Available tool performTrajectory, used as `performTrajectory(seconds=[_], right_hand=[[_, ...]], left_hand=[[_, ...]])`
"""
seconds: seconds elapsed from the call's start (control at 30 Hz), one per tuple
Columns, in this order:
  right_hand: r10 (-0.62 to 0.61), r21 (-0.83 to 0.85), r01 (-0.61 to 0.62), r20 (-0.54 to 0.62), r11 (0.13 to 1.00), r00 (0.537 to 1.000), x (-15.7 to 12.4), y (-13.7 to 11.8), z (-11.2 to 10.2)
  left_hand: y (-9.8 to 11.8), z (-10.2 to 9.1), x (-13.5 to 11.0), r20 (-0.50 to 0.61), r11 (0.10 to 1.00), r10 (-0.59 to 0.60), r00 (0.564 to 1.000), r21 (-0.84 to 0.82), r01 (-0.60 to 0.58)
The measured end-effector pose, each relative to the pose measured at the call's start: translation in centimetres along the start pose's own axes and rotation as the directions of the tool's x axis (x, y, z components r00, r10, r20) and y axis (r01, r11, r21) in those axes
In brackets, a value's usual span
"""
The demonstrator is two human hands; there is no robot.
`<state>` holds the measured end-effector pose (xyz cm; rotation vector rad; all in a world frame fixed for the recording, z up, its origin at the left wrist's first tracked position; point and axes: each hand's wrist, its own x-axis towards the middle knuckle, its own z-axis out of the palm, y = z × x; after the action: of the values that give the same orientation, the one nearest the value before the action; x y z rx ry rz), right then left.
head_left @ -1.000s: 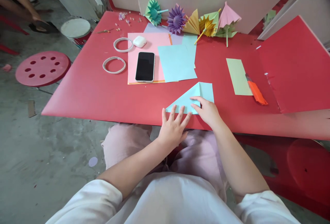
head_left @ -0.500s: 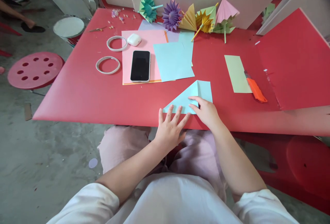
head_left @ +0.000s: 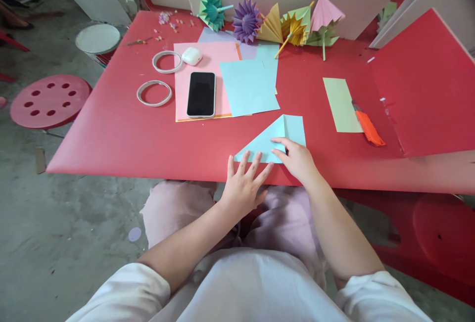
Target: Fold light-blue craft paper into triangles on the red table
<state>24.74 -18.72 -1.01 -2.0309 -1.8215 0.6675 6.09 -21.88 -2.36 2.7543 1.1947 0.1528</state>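
Observation:
A light blue sheet of paper (head_left: 273, 135), with one part folded over into a triangle, lies at the near edge of the red table. My left hand (head_left: 245, 181) rests with spread fingers, their tips pressing on the paper's near edge. From the right, my right hand (head_left: 296, 160) touches the folded flap, thumb and index finger apart on it. Its other fingers are curled out of sight. Just beyond is a flat blue sheet (head_left: 250, 87) on top of pink paper (head_left: 181, 84), beside a phone (head_left: 201, 94).
Two tape rolls (head_left: 155, 93) and a white earphone case (head_left: 192, 56) lie to the left. An orange utility knife (head_left: 369, 126) overlaps a pale green paper strip (head_left: 340, 105) at right. Folded paper umbrellas (head_left: 247, 20) line the back. A red board (head_left: 426, 89) stands at far right.
Both hands and the folded blue paper hold nearly the same place. The view has shifted very slightly. At far left, another person's foot has moved back leftward.

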Motion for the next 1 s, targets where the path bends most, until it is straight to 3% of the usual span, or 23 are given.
performTrajectory(seconds=[1.0], right_hand=[[-0.002,0.061,0.003,-0.003,0.998,1.000,-0.07,0.20,-0.05]], left_hand=[[-0.31,0.29,-0.05,-0.028,0.999,-0.036,0.999,-0.003,0.036]])
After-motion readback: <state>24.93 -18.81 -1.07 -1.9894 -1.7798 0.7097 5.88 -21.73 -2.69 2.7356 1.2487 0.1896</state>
